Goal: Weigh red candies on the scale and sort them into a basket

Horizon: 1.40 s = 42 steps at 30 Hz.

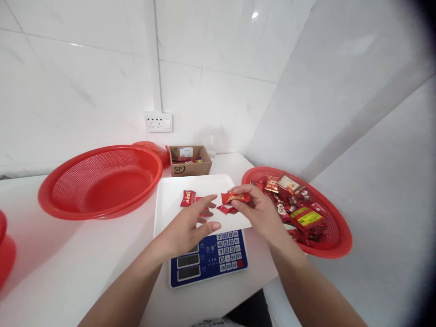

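Observation:
My right hand [257, 209] pinches small red-wrapped candies [238, 198] over the right side of the scale's white tray [170, 190]. Fingers apart, my left hand [190, 227] hovers over the tray with its palm turned toward the right hand. Beyond its fingers lies a red candy packet [188, 198] with gold lettering. Another red packet is partly hidden behind those fingers. Below the tray sits the scale's blue keypad panel [209, 261], its displays dark.
A red basket [335, 236] full of wrapped sweets stands on the right, against the wall. At left is a large red mesh basket [102, 181]. A cardboard box [190, 169] with red packets stands behind the scale, near a wall socket [159, 122].

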Each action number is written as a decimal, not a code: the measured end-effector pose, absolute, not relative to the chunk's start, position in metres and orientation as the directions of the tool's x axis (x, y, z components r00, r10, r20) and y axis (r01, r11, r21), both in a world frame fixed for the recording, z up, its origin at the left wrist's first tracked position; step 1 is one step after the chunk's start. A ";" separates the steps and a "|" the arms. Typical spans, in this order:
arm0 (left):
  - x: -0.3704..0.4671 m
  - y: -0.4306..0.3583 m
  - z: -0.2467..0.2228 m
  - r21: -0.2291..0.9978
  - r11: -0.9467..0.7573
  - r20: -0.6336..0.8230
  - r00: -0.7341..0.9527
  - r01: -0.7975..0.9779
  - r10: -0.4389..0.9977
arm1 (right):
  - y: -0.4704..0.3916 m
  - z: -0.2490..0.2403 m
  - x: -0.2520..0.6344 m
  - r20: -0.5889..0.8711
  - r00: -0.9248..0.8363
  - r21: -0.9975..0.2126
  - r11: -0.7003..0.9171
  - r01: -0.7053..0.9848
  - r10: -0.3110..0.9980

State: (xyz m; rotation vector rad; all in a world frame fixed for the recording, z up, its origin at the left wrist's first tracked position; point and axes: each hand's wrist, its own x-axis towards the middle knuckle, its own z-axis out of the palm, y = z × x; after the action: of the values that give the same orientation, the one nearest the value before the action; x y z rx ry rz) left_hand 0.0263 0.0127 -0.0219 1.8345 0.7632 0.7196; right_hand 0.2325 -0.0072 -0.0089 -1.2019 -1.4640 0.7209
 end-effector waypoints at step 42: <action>-0.009 0.038 -0.016 0.598 -0.402 0.393 0.183 0.693 0.901 | 0.008 -0.036 0.322 0.144 0.096 -0.457 -0.019 0.889 0.985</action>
State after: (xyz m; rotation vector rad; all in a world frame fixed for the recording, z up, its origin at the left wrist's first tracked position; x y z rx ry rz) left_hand -0.0093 0.0378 -0.0155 2.1778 1.5204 1.0399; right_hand 0.3215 0.0078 -0.0361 -1.9493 -1.8332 0.2961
